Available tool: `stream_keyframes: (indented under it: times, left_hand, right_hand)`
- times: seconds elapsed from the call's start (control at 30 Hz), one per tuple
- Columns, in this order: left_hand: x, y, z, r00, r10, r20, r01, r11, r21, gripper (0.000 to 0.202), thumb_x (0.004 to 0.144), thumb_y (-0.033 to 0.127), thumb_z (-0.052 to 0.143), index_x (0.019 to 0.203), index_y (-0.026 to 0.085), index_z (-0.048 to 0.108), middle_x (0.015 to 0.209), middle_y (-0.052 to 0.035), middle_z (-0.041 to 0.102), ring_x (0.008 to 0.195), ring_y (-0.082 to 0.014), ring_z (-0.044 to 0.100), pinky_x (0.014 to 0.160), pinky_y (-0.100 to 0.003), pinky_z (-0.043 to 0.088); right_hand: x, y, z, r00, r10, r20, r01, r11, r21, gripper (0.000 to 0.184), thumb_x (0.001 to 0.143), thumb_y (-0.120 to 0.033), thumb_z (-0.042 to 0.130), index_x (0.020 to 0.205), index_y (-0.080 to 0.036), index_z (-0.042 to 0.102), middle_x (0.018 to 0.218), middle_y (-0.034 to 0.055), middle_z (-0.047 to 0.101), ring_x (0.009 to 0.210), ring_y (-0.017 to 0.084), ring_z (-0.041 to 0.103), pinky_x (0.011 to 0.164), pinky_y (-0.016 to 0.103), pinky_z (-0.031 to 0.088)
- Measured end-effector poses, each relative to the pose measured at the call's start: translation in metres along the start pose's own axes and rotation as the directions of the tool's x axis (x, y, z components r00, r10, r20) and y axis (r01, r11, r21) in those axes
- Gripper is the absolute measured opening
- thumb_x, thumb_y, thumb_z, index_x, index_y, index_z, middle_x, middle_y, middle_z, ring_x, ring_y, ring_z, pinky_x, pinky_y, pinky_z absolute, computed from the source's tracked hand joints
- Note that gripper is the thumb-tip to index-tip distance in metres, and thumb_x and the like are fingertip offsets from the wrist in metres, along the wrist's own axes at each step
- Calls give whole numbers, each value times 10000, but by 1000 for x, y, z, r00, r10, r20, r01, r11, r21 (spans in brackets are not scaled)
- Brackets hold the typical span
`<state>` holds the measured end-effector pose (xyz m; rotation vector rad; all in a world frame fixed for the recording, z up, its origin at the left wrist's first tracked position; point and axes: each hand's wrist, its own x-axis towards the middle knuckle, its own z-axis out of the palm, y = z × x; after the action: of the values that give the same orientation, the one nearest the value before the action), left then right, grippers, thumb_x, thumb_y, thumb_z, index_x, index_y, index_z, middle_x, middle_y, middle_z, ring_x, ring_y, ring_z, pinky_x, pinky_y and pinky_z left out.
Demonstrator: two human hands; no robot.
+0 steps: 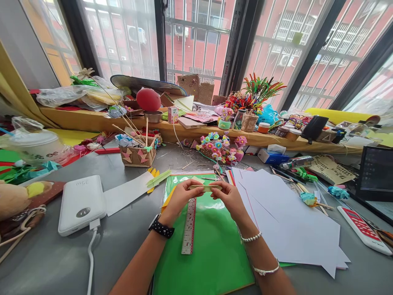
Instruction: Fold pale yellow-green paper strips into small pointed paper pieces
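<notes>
Paper strip (207, 188) lies between both hands (182, 198), pinched at each end.

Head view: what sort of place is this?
Probably a craft workspace, at a desk by barred windows, though whether home, school or shop I cannot tell. Handmade-looking flowers, stacked white paper and a ruler point to it.
</notes>
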<state>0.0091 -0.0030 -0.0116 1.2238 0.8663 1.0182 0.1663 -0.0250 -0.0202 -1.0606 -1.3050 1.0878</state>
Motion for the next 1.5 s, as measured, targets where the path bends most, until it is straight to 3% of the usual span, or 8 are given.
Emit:
stream_keyframes:
  times: [0.17,0.77,1.0,1.2,1.33,1.5]
  left_hand:
    - [1,-3,0,998,17,55,-18,1000,9,180,568,225,661,719,136,617,707,-12,610,659,-124,573,671,-260,459]
    - [0,1,-3,999,-46,-7,46,999,-7,139,562,166,632,695,145,669,679,-19,649,646,-128,581,662,-239,455]
    - [1,-1,-5,998,-60,-12,60,998,-22,131,553,182,656,681,156,656,662,-3,643,624,-119,581,624,-224,459]
    - [0,1,-7,995,-86,59,90,994,-63,174,566,206,659,730,151,651,721,-22,658,692,-137,599,707,-246,455]
    - [-1,2,-8,984,-124,128,134,988,-75,293,545,261,683,812,150,635,764,-51,668,768,-180,607,752,-291,449]
    - [0,1,-7,990,-117,74,121,991,-50,272,559,296,672,778,138,633,747,-51,669,755,-184,612,742,-296,457]
  right_hand:
    - [0,2,0,999,34,6,-34,999,27,136,633,-224,601,752,-162,623,642,1,612,547,116,575,551,250,474]
    - [-2,-5,6,991,120,-53,-110,982,154,118,584,-185,632,690,-159,676,596,12,644,531,119,586,570,258,488]
    - [-2,0,4,991,132,-26,-126,976,175,116,591,-196,631,691,-159,676,612,18,646,557,124,590,586,255,482]
    - [0,5,0,978,206,11,-201,938,284,127,571,-226,659,684,-167,669,583,-2,630,571,114,591,601,235,477]
    - [0,3,0,981,194,-19,-184,953,239,154,561,-252,670,682,-157,666,587,9,632,574,131,595,628,274,481]
    - [-2,1,0,987,160,4,-158,969,189,188,559,-285,673,691,-152,659,608,19,638,608,150,603,680,318,480]
